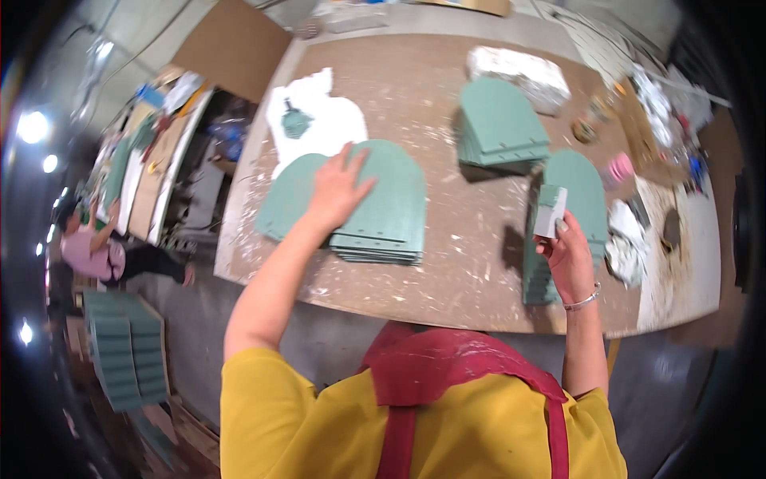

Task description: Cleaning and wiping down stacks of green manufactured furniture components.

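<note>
My left hand [341, 191] lies with fingers spread on green round-topped panels. It spans the edge between a stack [387, 188] and a single-looking panel [286, 191] to its left. In my right hand [570, 251] a flat white spreader [548, 222] is pinched, green at its upper end. That hand is in front of a tall stack of the same green panels [576, 176] at the right. A white sheet [327, 120] lies beyond my left hand, with a dark green blob of paste [296, 121] on it.
Farther back stands another green panel stack [499, 120], before a white wrapped block [519, 76]. Jars [586, 128], a pink container [618, 169] and crumpled white cloth [626, 243] line the right side. At far left a person [96, 247] works at another bench.
</note>
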`<state>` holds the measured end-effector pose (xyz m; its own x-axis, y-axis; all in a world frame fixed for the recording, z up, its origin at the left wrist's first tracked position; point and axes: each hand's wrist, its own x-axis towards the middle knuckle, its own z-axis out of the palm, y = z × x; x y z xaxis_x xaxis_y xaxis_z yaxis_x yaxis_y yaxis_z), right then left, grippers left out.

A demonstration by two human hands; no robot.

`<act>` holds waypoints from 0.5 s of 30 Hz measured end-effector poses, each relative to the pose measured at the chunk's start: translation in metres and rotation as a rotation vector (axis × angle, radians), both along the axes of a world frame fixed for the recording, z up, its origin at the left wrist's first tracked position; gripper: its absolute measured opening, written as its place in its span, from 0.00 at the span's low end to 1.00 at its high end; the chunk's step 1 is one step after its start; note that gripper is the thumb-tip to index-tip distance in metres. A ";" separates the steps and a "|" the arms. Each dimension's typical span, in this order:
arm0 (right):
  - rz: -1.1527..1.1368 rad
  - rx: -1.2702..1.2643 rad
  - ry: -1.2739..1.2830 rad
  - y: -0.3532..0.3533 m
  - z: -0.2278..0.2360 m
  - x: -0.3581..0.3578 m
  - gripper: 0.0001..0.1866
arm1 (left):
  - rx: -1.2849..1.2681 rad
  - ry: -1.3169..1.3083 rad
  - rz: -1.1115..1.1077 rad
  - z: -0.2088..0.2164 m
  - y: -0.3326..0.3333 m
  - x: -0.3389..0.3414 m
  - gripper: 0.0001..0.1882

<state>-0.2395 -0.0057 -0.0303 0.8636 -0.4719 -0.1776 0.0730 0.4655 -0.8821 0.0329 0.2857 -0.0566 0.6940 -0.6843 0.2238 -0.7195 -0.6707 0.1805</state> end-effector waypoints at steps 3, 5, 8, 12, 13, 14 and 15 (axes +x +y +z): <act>0.206 -0.120 0.052 0.029 0.021 0.065 0.22 | -0.019 -0.011 0.060 -0.004 0.011 -0.003 0.29; 0.383 -0.352 0.053 0.045 0.036 0.123 0.23 | -0.034 -0.103 0.035 -0.008 0.017 -0.005 0.26; 0.487 -0.743 -0.014 0.070 0.029 0.222 0.23 | -0.076 -0.140 -0.058 -0.003 0.013 -0.008 0.22; 0.592 -1.131 0.027 0.106 -0.026 0.355 0.23 | -0.219 -0.070 -0.103 -0.004 0.010 -0.008 0.18; 0.617 -1.271 0.073 0.110 -0.039 0.379 0.23 | -0.236 -0.062 -0.137 -0.001 0.007 -0.009 0.18; 0.566 -1.452 0.106 0.131 -0.030 0.385 0.19 | -0.212 -0.052 -0.107 0.002 0.009 -0.009 0.19; 0.561 -1.458 0.153 0.126 -0.048 0.405 0.22 | -0.198 -0.046 -0.125 0.006 -0.001 -0.012 0.19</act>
